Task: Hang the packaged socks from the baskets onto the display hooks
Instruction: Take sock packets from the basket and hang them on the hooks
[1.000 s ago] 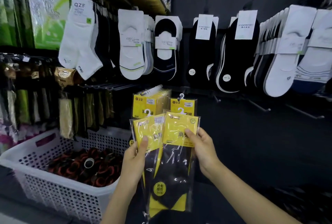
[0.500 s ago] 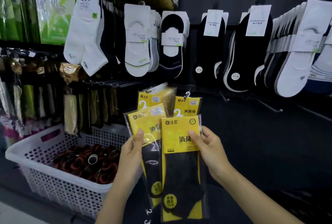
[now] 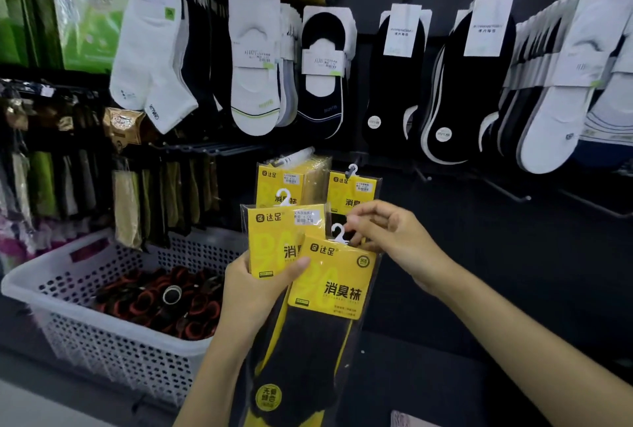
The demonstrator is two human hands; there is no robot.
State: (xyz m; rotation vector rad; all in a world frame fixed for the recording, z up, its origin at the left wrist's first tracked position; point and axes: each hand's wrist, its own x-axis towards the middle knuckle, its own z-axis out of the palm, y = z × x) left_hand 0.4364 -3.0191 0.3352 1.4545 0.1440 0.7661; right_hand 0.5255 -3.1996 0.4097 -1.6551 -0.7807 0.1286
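The left hand (image 3: 253, 293) grips two yellow sock packs low in front of the display, thumb pressed across the front pack (image 3: 332, 286), the rear pack (image 3: 277, 238) fanned behind it; the right hand (image 3: 387, 235) pinches the front pack's top edge beside its white hanger (image 3: 338, 233); matching hung packs (image 3: 287, 183) sit just behind; a white basket (image 3: 51, 265) stands to the left.

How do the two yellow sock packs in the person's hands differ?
The front pack sits lower and overlaps the rear pack. The rear pack bears a price sticker; the front pack shows a round seal. The right hand pinches the front pack by its hook; the left hand grips the rear pack. Both hold black socks.
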